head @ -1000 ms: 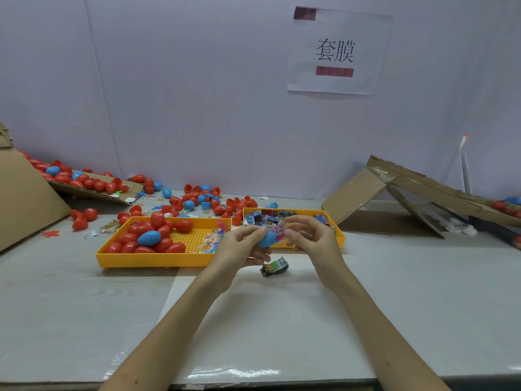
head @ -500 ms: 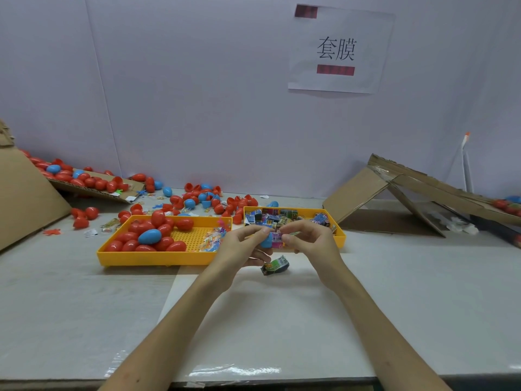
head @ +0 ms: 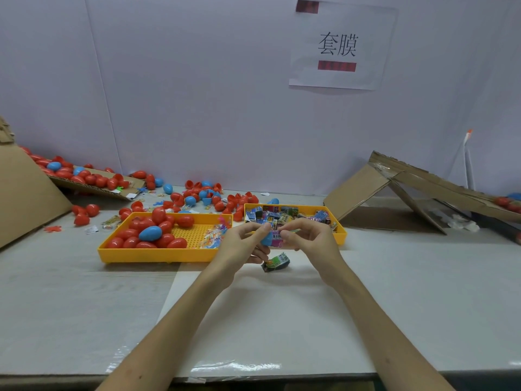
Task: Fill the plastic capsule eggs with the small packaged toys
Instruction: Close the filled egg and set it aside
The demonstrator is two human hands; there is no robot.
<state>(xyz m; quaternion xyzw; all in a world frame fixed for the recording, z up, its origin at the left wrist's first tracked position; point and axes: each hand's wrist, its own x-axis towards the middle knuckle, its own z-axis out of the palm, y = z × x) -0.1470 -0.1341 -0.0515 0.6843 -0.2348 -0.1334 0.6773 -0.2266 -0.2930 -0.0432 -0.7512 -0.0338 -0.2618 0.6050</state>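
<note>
My left hand (head: 239, 245) grips a blue egg half (head: 266, 239) above the table, just in front of the two yellow trays. My right hand (head: 308, 238) pinches a small pink and purple toy packet (head: 276, 238) against the open side of that half. Below the hands, a dark egg half with a green packet in it (head: 275, 261) lies on the white sheet. The left yellow tray (head: 158, 253) holds red eggs and one blue egg (head: 150, 233). The right yellow tray (head: 339, 235) holds several small packaged toys.
Loose red and blue eggs (head: 197, 197) litter the table behind the trays. A cardboard flap with more eggs (head: 93, 183) leans at far left, and a folded cardboard box (head: 400, 198) stands at right. Bare sheet (head: 267, 320) lies between my forearms.
My hands have drawn closer together, and the right hand has pressed the packet against the blue egg half. The trays and the dark egg half have not moved.
</note>
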